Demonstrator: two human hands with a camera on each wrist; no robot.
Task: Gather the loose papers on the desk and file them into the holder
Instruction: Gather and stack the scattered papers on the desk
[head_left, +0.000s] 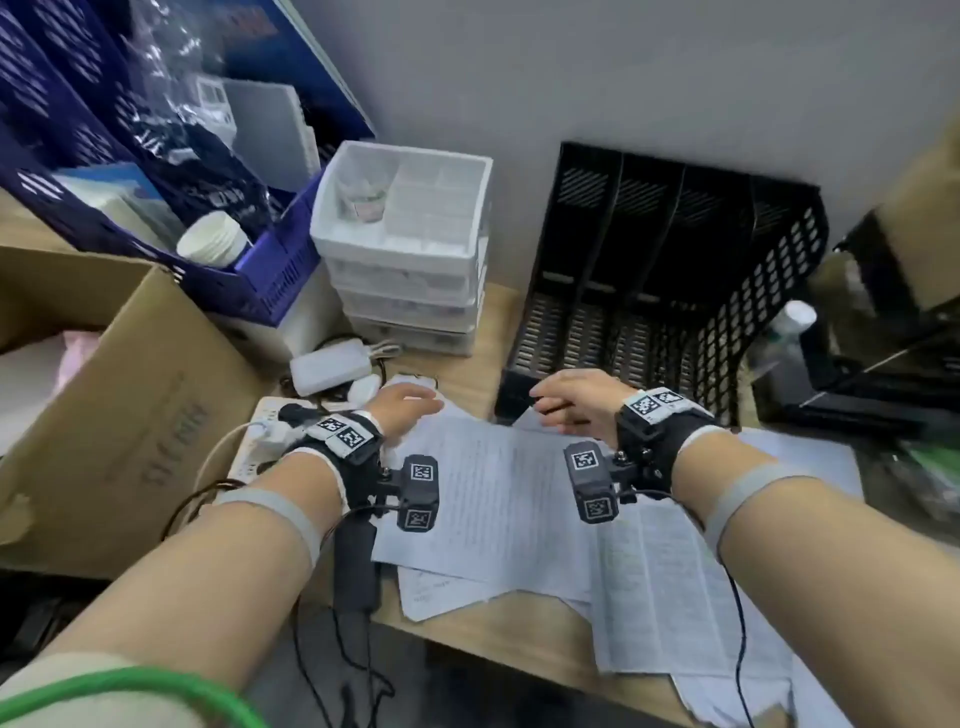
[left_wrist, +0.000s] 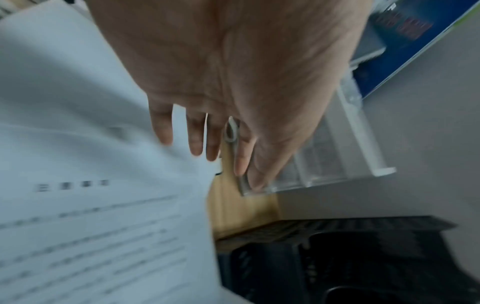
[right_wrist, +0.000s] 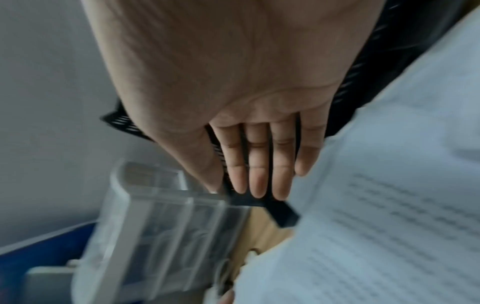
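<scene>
Several loose printed papers (head_left: 498, 499) lie overlapping on the wooden desk (head_left: 498, 631), more of them (head_left: 670, 592) spreading to the right. A black mesh file holder (head_left: 670, 270) with upright slots stands against the wall behind them. My left hand (head_left: 410, 408) hovers over the far left corner of the top sheet (left_wrist: 91, 185), fingers (left_wrist: 196, 135) straight, holding nothing. My right hand (head_left: 571, 400) hangs over the sheet's far right corner, in front of the holder's base, fingers (right_wrist: 257, 164) straight and together. Both wrist views are blurred.
A stack of clear plastic drawers (head_left: 410, 249) stands left of the holder. A white adapter (head_left: 330, 366) and power strip (head_left: 260, 441) lie by my left wrist. A cardboard box (head_left: 104, 395) fills the left, a blue basket (head_left: 156, 171) behind it. Black gear (head_left: 883, 353) crowds the right.
</scene>
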